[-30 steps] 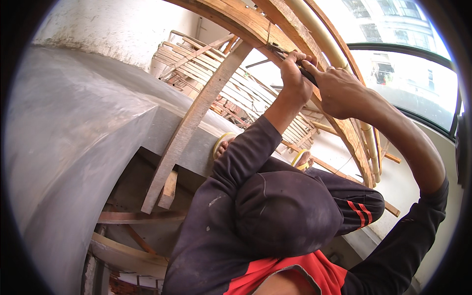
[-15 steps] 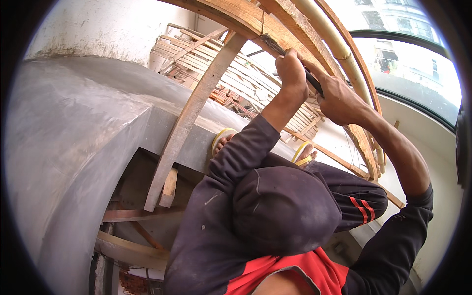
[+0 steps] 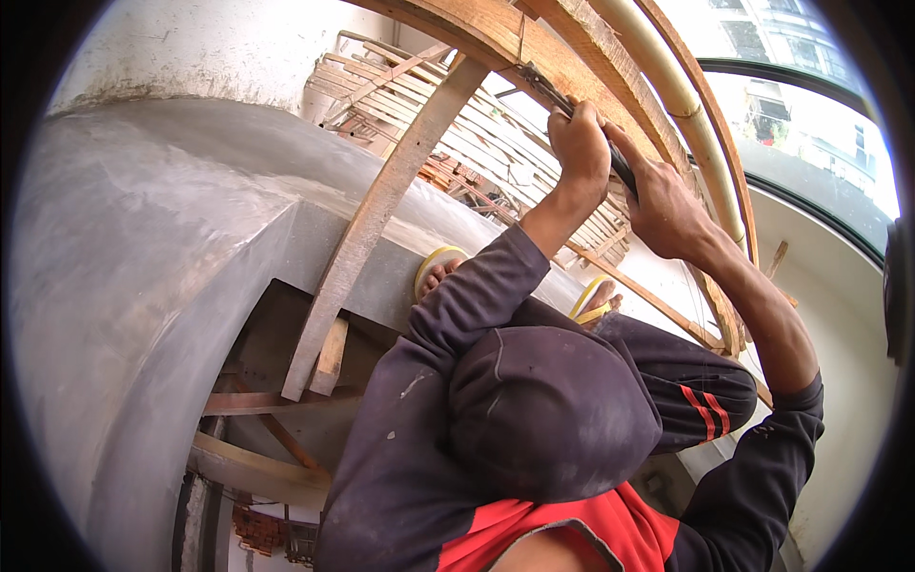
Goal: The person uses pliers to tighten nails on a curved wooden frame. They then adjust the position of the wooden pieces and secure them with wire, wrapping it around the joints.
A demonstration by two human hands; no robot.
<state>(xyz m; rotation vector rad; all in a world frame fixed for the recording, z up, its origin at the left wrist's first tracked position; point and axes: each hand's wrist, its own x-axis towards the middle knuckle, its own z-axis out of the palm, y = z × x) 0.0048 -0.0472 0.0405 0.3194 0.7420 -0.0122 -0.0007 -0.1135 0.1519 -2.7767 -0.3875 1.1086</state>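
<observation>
Both of my hands are closed round a long dark tool, apparently pincers [image 3: 622, 170]. My left hand [image 3: 579, 148] grips it nearer the head, and my right hand [image 3: 664, 212] wraps the handle end. The tool's narrow tip meets a curved wooden beam [image 3: 477, 30], where a thin dark wire [image 3: 521, 38] loops round the wood. An upright plank [image 3: 386, 210] runs down from beside that spot. My fingers hide part of the tool, and the exact shape of its jaws is too small to tell.
A bamboo pole [image 3: 675, 91] and further timbers curve along the right, beside a window [image 3: 810, 143]. A grey concrete ledge [image 3: 172, 229] fills the left, with a dark opening [image 3: 276, 334] below. Stacked wooden slats [image 3: 381, 100] lie beyond. My sandalled feet [image 3: 438, 272] rest on concrete.
My hands and the tool appear slightly lower and further right, along with the beam and surroundings in the picture. My right forearm has drawn inward a little. Both hands keep their grip.
</observation>
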